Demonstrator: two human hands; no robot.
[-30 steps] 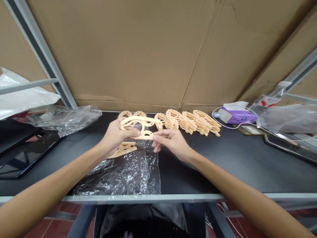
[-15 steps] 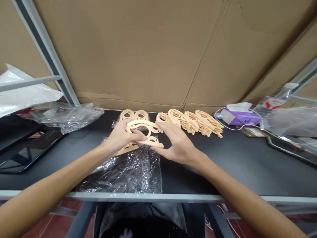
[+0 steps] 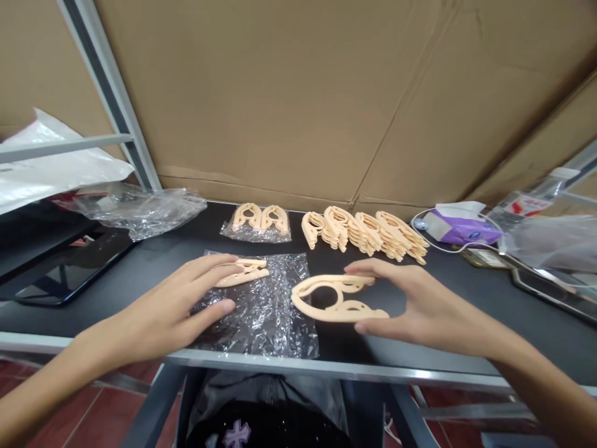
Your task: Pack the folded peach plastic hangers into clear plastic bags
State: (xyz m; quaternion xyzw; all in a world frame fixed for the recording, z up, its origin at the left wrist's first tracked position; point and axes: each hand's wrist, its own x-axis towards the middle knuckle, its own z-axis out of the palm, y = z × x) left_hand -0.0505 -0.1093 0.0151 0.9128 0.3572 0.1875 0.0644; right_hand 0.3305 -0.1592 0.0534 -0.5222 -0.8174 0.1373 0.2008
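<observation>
Right hand [image 3: 420,305] arched wide around the right end of a cream plastic folding hanger [image 3: 333,298], fingers above and thumb below, though whether it grips I can't tell; that hanger sits over the right edge of a crinkled plastic bag [image 3: 261,314], toward the front of the black counter [image 3: 177,246]; left hand [image 3: 163,308] open, fingers spread over the bag, just beside a folded hanger [image 3: 242,272]; more hangers [image 3: 364,233] stacked along the counter's back edge
</observation>
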